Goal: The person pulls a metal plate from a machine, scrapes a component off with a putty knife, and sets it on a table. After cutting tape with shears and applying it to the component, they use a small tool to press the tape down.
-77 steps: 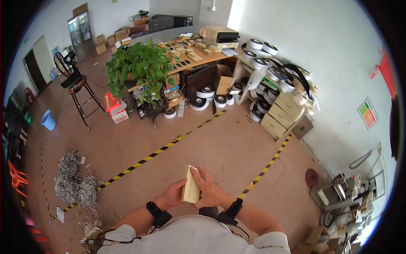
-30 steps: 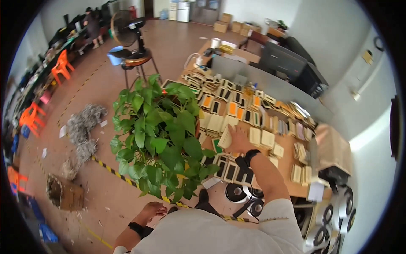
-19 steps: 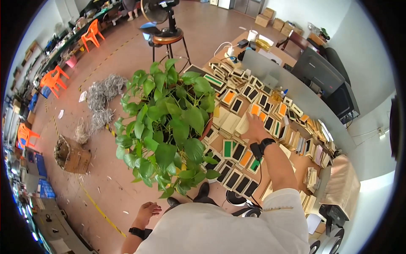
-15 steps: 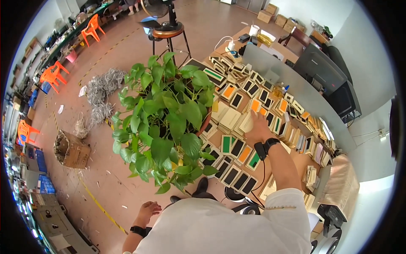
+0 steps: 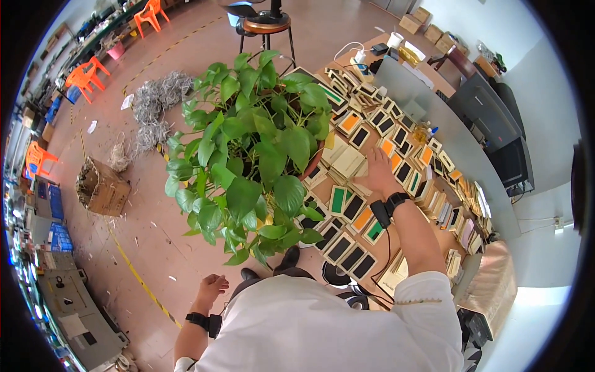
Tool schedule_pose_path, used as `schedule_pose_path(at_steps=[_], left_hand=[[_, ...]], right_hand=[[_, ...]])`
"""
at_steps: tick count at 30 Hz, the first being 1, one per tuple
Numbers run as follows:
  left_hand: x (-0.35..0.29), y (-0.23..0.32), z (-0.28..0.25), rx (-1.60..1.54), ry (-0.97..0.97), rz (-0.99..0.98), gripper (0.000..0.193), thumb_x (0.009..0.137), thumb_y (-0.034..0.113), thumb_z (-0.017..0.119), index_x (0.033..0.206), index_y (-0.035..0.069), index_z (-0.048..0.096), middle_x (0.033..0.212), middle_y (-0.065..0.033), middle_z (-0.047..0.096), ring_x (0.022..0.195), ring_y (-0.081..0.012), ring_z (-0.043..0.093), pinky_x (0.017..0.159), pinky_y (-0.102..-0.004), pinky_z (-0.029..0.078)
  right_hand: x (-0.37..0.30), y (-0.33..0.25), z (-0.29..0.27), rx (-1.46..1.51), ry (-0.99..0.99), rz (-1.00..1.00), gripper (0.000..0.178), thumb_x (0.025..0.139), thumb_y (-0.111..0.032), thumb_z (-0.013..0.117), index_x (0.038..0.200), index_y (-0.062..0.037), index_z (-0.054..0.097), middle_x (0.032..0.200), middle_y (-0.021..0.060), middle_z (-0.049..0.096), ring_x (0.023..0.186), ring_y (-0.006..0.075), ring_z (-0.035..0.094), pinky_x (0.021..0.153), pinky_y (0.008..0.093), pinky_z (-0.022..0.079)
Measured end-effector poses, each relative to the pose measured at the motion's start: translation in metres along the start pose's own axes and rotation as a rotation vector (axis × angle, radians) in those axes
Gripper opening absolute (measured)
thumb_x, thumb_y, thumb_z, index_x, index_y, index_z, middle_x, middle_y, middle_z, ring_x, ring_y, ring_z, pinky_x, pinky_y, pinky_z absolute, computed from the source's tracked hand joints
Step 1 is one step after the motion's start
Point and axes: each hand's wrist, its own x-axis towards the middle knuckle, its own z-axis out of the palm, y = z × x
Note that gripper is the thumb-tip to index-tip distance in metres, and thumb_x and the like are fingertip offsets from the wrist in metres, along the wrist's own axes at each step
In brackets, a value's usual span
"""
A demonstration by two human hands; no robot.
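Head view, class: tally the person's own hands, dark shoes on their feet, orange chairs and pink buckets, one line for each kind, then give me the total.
Left hand and right hand: 2
Dark shoes: 2
Orange chairs: 3
Pink bucket: 1
Total: 8

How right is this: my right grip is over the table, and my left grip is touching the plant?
Your left grip isn't touching the plant; the head view shows them apart. Your right grip is over the table.
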Motion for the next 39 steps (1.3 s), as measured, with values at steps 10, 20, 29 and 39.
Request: schedule_pose_path(at_steps=[10,20,29,39], left_hand=[[-0.018,-0.061,0.005,0.003,0.109,-0.088,0.028,0.097,0.029,0.067,0.093,0.002,0.068,0.085,-0.007,0.072,0.079,-0.0164,0.069,0.069,-0.0311,0.054],[-0.002,-0.081,-0.009,0.234,0.187,0.077,0.032,0.093,0.028,0.069,0.091,-0.004,0.071,0.078,-0.0102,0.073,0.071,-0.0184,0.068,0.067,-0.0333,0.055],[0.004,-0.102,-0.066,0.277,0.173,0.125,0.031,0.09,0.028,0.07,0.091,-0.003,0.072,0.077,-0.0119,0.073,0.071,-0.0196,0.068,0.068,-0.0354,0.055],[-0.028,-0.107,-0.186,0.013,0.13,0.284,0.029,0.097,0.03,0.065,0.096,0.002,0.071,0.085,-0.0056,0.072,0.08,-0.0153,0.066,0.075,-0.0305,0.054]], right_hand=[[0.032,-0.058,-0.008,-0.144,-0.332,0.157,0.126,0.062,-0.055,0.085,0.158,-0.002,0.024,0.14,0.0251,0.052,0.133,0.0414,0.046,0.112,0.0544,0.03],[0.031,-0.037,0.003,0.032,-0.106,0.101,0.122,0.063,-0.048,0.085,0.157,0.0008,0.027,0.134,0.0253,0.055,0.125,0.0401,0.053,0.107,0.0525,0.035],[-0.024,-0.105,-0.109,1.209,0.007,0.162,0.103,0.07,-0.031,0.083,0.154,0.0039,0.034,0.129,0.0137,0.061,0.107,0.019,0.063,0.086,0.0305,0.051],[-0.145,-0.41,-0.162,1.387,-0.292,-0.41,0.113,0.066,-0.026,0.09,0.158,0.001,0.03,0.134,0.01,0.058,0.116,0.0184,0.059,0.098,0.0343,0.048]])
